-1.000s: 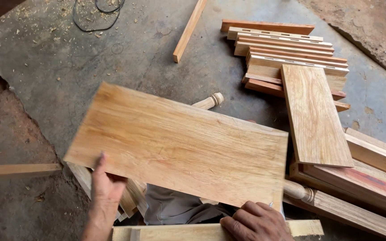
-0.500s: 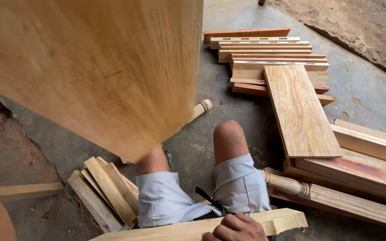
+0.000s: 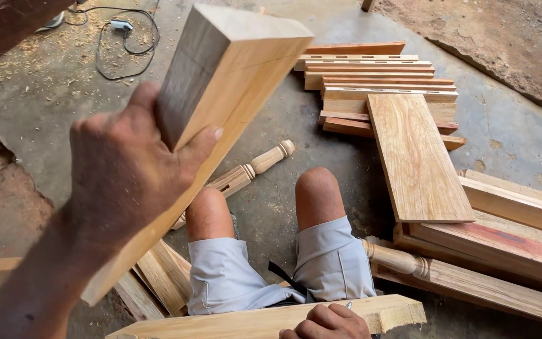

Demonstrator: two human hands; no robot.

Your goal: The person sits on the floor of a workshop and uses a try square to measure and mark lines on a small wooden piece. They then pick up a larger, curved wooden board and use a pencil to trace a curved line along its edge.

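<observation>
My left hand grips a flat wooden board by its edge and holds it up close to the camera, turned on edge so its narrow side and end face me. My right hand rests at the bottom of the view on a rough pale plank that lies across my lap. My bare knees and grey shorts show below the board.
A second wide board lies on a stack of slotted rails at right. Turned legs lie on the concrete floor, another beside thick beams. Short sticks lie bottom left; a cable lies top left.
My left hand has swung the wide board up from lying flat over my lap and turned it on edge near the camera. My right hand has stayed on the plank.
</observation>
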